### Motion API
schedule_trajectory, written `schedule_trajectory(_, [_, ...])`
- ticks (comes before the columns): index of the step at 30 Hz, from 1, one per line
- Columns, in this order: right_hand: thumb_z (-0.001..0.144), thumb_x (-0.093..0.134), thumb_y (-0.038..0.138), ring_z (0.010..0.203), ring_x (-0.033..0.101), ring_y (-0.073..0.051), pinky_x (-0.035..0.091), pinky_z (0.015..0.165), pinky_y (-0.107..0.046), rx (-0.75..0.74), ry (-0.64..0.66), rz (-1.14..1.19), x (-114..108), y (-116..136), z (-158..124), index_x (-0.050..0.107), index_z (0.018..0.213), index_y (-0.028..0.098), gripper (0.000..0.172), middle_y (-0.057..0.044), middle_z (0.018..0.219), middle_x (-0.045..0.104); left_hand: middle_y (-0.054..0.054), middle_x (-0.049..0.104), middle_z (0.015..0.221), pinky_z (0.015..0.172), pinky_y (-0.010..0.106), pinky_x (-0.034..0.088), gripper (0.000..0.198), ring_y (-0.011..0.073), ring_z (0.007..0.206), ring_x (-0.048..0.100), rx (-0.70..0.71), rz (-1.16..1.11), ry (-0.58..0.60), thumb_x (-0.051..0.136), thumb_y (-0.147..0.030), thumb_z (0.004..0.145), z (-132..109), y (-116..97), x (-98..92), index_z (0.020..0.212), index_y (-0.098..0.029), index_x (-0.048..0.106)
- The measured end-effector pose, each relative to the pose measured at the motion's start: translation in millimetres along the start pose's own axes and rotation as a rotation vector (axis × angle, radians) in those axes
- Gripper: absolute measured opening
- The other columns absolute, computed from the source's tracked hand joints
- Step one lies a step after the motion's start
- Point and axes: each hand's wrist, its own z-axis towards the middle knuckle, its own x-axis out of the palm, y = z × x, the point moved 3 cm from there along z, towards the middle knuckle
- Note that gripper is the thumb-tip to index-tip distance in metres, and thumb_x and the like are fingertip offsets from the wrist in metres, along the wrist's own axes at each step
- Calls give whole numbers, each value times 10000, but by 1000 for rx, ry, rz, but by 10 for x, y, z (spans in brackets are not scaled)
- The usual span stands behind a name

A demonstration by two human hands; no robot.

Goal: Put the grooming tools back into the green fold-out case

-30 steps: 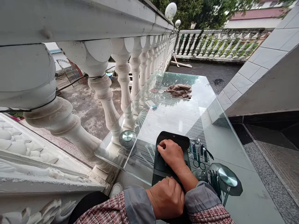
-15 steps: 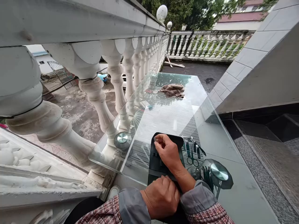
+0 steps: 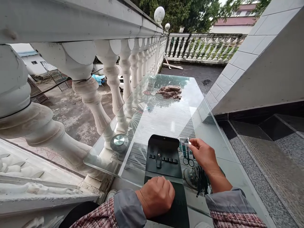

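Right hand (image 3: 201, 153), fingers drawn into a pinch, grips a small metal tool (image 3: 188, 142) above the row of tools (image 3: 187, 160) lying just right of the open black case (image 3: 163, 155). Left hand (image 3: 155, 196), a closed fist, rests on the case's near flap on the glass surface (image 3: 166, 117).

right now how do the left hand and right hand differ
The left hand is a closed fist resting on the near flap of the black tool case; the right hand pinches a small metal tool in its fingertips. The left hand lies on the case, the right hand beside it, above the glass table. Both are bare.
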Motion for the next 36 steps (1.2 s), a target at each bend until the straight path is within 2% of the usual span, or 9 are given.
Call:
schedule_trajectory(6, [684,513,346,764,587,-190,423,719,-324,-98,28,-104,-113,141,-51,610,853,207,240,-50,873,662,153,624,801,491,265,458,235,189,678,605,51,23,-48,372,-107,841,-29,21,-5,955,-35,565])
schedule_trajectory(8, [691,521,360,727,573,-183,416,677,-310,-127,95,-147,-166,155,-112,598,810,213,204,-36,821,650,169,631,836,503,270,466,247,196,698,611,70,32,-48,375,-124,851,-37,24,-6,976,-33,567])
schedule_trajectory(12, [688,573,366,737,555,-188,404,654,-298,-208,316,-262,-187,154,-302,575,739,233,142,-12,764,627,174,635,831,489,270,458,257,206,688,617,77,42,-64,374,-120,845,-36,18,-23,973,-25,576])
schedule_trajectory(16, [677,612,332,822,538,-207,403,700,-311,-295,391,-365,-150,157,-429,572,752,239,126,-9,815,620,176,637,834,498,271,456,255,207,691,617,82,58,-52,380,-107,836,-20,5,-31,971,-19,578])
schedule_trajectory(22, [704,591,299,866,532,-216,402,719,-320,-300,332,-382,-89,131,-364,596,805,231,121,-21,859,627,172,637,827,513,279,459,250,211,693,619,84,66,-76,380,-101,829,-8,2,-38,961,-20,576])
schedule_trajectory(30, [742,546,276,884,518,-239,404,756,-357,-378,185,-360,2,71,-276,612,826,212,124,-59,887,632,170,629,833,518,276,449,246,208,707,613,98,55,-31,381,-105,838,-5,-6,-21,974,-17,566])
schedule_trajectory(33, [770,507,314,898,523,-245,405,777,-369,-396,90,-308,-57,110,-273,609,819,210,155,-73,896,638,166,626,839,522,273,446,245,200,710,604,101,47,-5,383,-110,844,-9,0,-20,977,-22,569])
schedule_trajectory(36, [791,469,389,840,551,-224,417,757,-350,-340,-39,-203,-250,146,-264,619,838,206,241,-77,894,645,159,623,849,533,273,447,238,197,718,597,98,35,-7,387,-111,846,-17,7,-26,971,-32,573])
